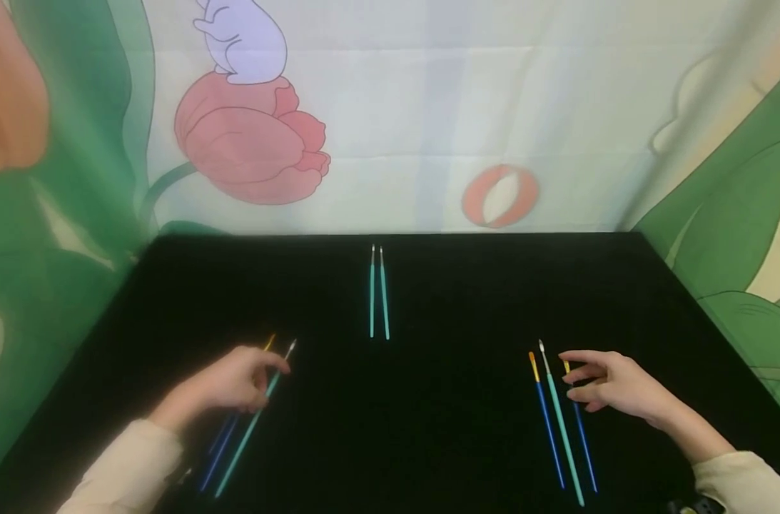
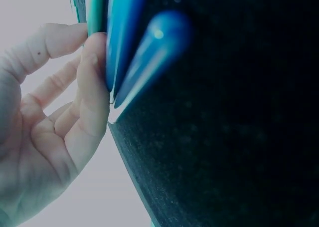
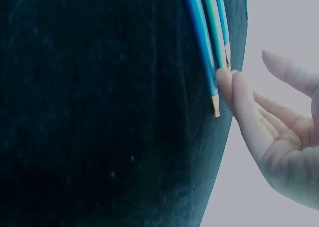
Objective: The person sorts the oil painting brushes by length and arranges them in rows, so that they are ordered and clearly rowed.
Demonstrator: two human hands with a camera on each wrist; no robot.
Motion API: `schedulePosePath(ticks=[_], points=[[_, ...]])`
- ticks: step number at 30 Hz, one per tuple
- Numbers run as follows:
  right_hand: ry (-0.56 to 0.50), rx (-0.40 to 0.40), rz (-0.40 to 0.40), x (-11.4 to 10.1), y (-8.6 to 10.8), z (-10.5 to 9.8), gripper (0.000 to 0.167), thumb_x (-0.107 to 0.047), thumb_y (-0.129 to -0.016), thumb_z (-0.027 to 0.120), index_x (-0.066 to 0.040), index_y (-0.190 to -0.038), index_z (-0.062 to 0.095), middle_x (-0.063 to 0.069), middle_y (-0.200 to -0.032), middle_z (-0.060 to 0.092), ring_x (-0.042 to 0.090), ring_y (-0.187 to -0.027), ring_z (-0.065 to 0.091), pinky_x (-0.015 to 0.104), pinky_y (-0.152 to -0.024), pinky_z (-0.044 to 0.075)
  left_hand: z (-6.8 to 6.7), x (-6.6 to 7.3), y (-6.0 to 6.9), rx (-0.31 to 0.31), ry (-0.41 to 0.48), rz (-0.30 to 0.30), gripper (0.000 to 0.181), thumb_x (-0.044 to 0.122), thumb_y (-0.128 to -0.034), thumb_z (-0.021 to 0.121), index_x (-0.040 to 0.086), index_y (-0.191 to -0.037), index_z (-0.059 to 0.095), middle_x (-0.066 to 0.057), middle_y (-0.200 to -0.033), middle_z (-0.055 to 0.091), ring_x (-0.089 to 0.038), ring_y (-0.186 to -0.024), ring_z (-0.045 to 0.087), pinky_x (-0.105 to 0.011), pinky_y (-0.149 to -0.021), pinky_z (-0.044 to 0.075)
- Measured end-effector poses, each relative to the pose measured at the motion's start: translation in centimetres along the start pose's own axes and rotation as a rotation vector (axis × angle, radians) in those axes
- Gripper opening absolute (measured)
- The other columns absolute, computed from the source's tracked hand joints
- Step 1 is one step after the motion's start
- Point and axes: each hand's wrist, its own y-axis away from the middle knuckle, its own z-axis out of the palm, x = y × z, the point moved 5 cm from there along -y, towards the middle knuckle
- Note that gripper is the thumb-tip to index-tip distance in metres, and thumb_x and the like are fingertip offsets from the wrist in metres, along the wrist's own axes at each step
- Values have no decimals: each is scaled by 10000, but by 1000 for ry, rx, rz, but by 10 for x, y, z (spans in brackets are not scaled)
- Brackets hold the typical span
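My left hand (image 1: 242,378) is over a teal paintbrush (image 1: 242,450) and two blue paintbrushes (image 1: 218,457), hiding parts of them. Its thumb and index finger are bent with their tips apart, close by the teal handle (image 2: 95,10); firm contact cannot be told. On the right side lie a blue paintbrush (image 1: 548,421), a teal paintbrush (image 1: 564,439) and another blue paintbrush (image 1: 585,450). Loosely spread, my right hand (image 1: 614,382) hovers by the upper end of the outer blue one, partly covering it, with nothing gripped.
Two more teal paintbrushes (image 1: 372,300) lie side by side near the back middle of the black table (image 1: 428,421). Behind it hangs a printed curtain (image 1: 390,107) with a flower, a ball and leaves. A dark object (image 1: 694,505) sits at the right sleeve.
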Motion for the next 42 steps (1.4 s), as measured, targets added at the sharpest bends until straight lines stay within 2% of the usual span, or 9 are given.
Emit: schedulePosePath(ticks=[4, 9, 15, 19, 24, 34, 42], points=[[24, 3, -22, -2, 1, 0, 625, -142, -819, 655, 108, -1308, 358, 252, -1067, 578, 246, -832, 629, 312, -638, 547, -2, 6, 0, -3, -5, -9, 527, -21, -671, 675, 11, -1181, 546, 21, -613, 565, -122, -470, 553, -260, -437, 492], [26, -29, -56, -5, -5, 9, 601, -110, -801, 667, 111, -1285, 388, 168, -951, 601, 225, -768, 622, 301, -629, 542, -1, 7, 1, -3, 0, -6, 504, 8, -695, 686, 6, -1179, 543, 22, -610, 570, -124, -479, 559, -259, -444, 496], [184, 29, -117, -6, -10, 13, 512, -107, -761, 698, 41, -1206, 493, 111, -878, 563, 136, -646, 580, 269, -548, 497, 1, 4, 0, 6, 7, -22, 491, 98, -711, 717, 30, -1167, 549, 21, -612, 576, -124, -488, 566, -262, -451, 501], [266, 67, -140, -6, -12, 16, 456, -89, -739, 706, 24, -1148, 537, 100, -859, 537, 98, -563, 550, 256, -498, 484, 2, 4, -1, 16, -5, -27, 491, 57, -699, 714, 39, -1161, 548, 19, -614, 573, -122, -490, 567, -262, -456, 501], [344, 108, -125, -7, -14, 20, 426, -97, -709, 733, 13, -1091, 580, 66, -833, 530, 80, -545, 523, 247, -469, 463, 3, 5, -3, 20, -13, -41, 492, 5, -688, 698, 34, -1154, 543, 17, -606, 571, -123, -486, 565, -260, -454, 499], [294, 96, -59, -9, -15, 23, 449, -24, -682, 692, 35, -1112, 576, 76, -823, 527, 121, -573, 526, 258, -467, 458, -1, 10, -2, 8, 18, -67, 496, -32, -688, 665, 8, -1164, 529, -8, -609, 570, -142, -495, 565, -265, -455, 497], [300, 100, -73, -10, -15, 24, 467, -65, -663, 755, 15, -1086, 573, 74, -827, 509, 109, -571, 514, 255, -480, 452, -6, 11, -3, 18, 50, 13, 475, -8, -734, 653, -17, -1187, 512, -19, -624, 570, -148, -516, 575, -293, -487, 511]])
